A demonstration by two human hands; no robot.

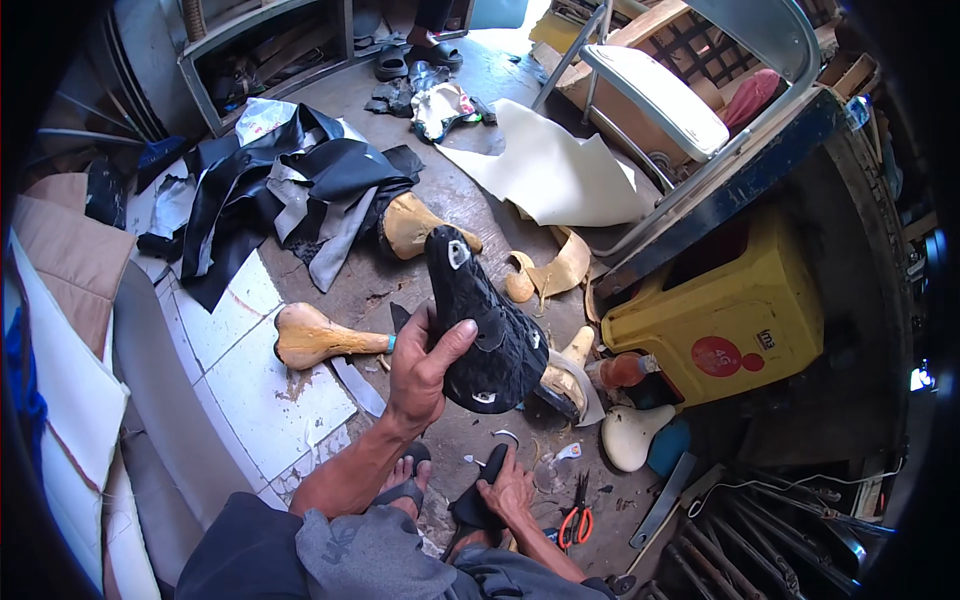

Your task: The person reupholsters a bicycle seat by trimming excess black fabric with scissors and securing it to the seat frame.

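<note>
Floor (452, 186) beneath patchy black saddle (488, 345) clasped in left hand (428, 366), right hand's (510, 490) grip unclear

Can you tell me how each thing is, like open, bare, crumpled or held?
Black saddle: covered, gripped in the left hand
Tan saddle: uncovered, lying on the floor
White saddle: lying on the floor
Folding chair: unfolded
Black sheet material: crumpled in a heap
Cream sheet: spread out, edges uneven
Orange-handled pliers: on the floor, tips unclear

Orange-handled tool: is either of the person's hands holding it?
No, the orange-handled tool lies on the floor beside the right hand, while the left hand grips a black saddle.
</note>
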